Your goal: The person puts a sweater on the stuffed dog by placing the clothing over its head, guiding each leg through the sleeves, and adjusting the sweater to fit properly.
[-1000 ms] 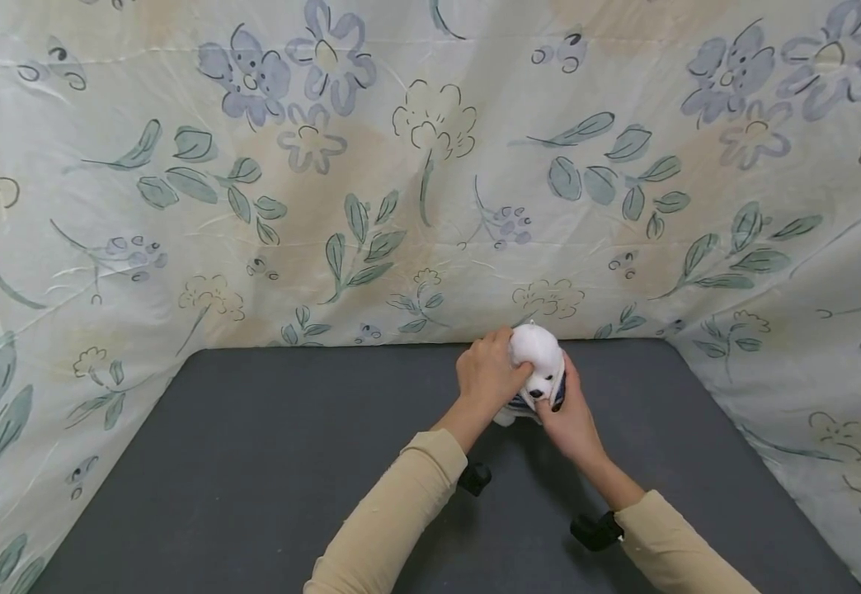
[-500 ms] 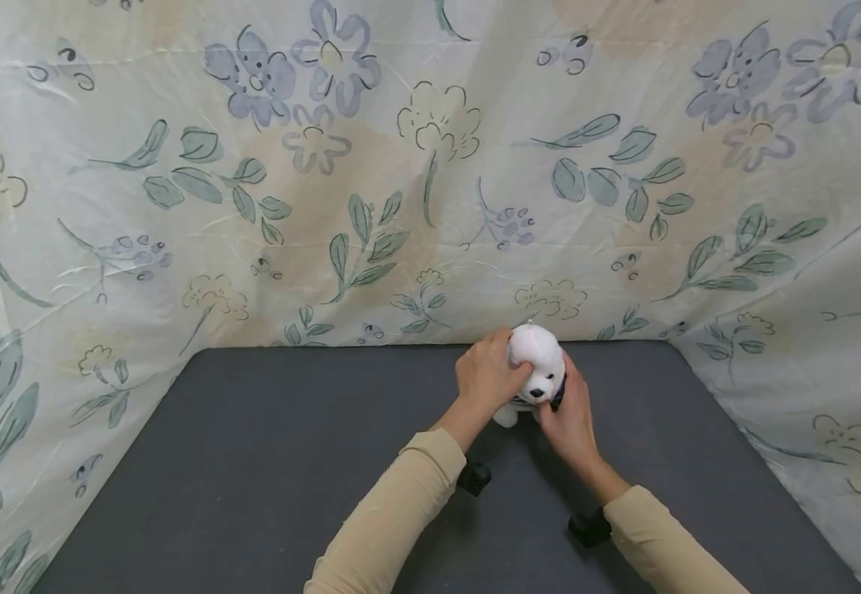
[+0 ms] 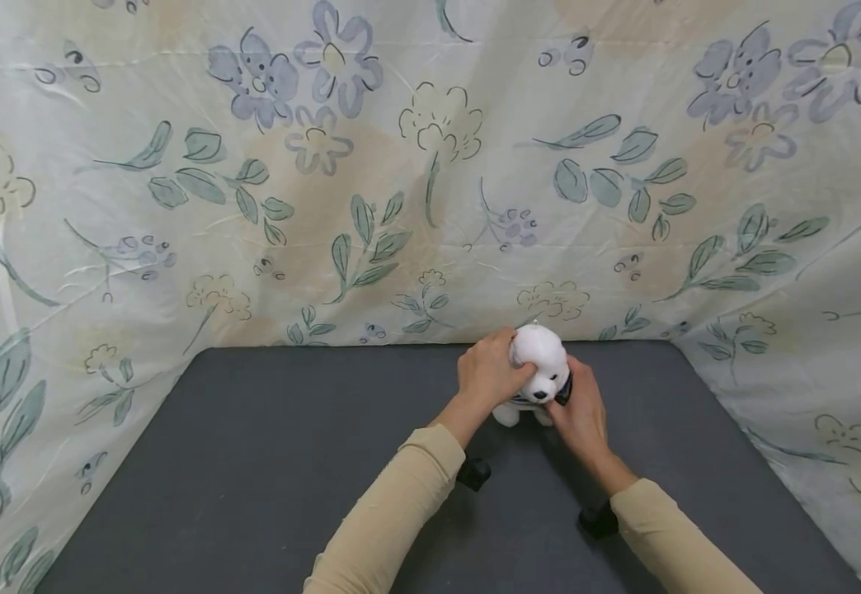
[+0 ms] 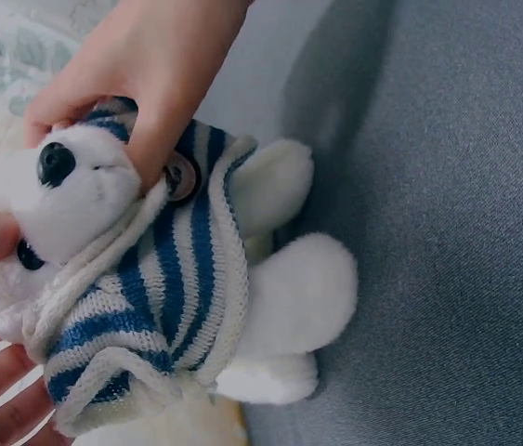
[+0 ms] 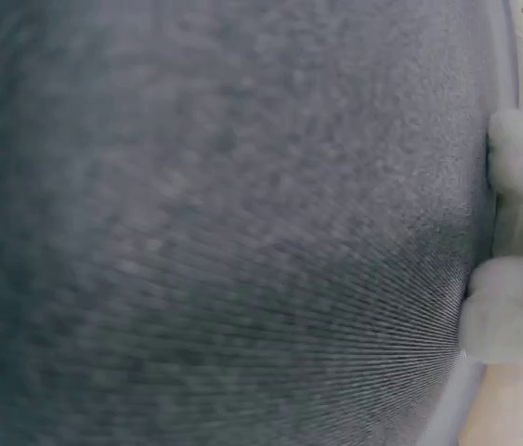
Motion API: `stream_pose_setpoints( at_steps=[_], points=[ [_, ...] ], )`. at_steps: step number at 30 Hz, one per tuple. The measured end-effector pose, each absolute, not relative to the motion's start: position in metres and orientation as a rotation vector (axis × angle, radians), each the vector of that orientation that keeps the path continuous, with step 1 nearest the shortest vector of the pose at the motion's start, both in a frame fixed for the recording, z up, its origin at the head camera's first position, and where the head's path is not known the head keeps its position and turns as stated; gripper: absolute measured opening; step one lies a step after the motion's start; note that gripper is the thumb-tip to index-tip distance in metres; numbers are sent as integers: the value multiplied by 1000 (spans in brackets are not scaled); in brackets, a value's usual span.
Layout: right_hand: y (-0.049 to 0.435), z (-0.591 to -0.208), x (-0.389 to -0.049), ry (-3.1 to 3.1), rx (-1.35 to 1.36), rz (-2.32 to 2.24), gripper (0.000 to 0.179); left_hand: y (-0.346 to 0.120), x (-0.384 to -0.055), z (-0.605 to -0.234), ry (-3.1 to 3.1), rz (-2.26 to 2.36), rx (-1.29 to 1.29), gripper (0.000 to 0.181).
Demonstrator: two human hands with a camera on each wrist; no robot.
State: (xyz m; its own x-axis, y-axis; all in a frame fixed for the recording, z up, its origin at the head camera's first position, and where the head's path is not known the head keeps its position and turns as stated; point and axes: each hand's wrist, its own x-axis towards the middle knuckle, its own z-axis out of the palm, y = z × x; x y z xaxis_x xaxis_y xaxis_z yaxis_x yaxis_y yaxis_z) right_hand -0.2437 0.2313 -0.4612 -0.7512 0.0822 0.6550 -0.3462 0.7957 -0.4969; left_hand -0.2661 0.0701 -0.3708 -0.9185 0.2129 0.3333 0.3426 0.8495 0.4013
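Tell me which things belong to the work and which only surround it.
In the work:
white plush toy animal in blue-and-white striped knitted garment
left hand, gripping its head
right hand, gripping near its chin

Around it:
dark grey fabric-topped table
pale floral-print cloth

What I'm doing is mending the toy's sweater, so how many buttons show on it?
1: the button, on the front of the sweater, beside the right hand. More may be hidden from view.
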Motion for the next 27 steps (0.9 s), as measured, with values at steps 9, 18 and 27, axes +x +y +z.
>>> stream_pose_setpoints(
  at_steps=[9, 18, 27],
  points=[
    [233, -455, -243, -2346, 223, 718, 69, 71, -266, -371, -2755, -671, -422, 49],
    [250, -443, -229, -2553, 460, 827, 83, 71, -267, -370, -2770, -661, -418, 51],
    [260, -426, -227, -2672, 297, 1090, 56, 71, -268, -370, -2772, -664, -422, 53]
  ],
)
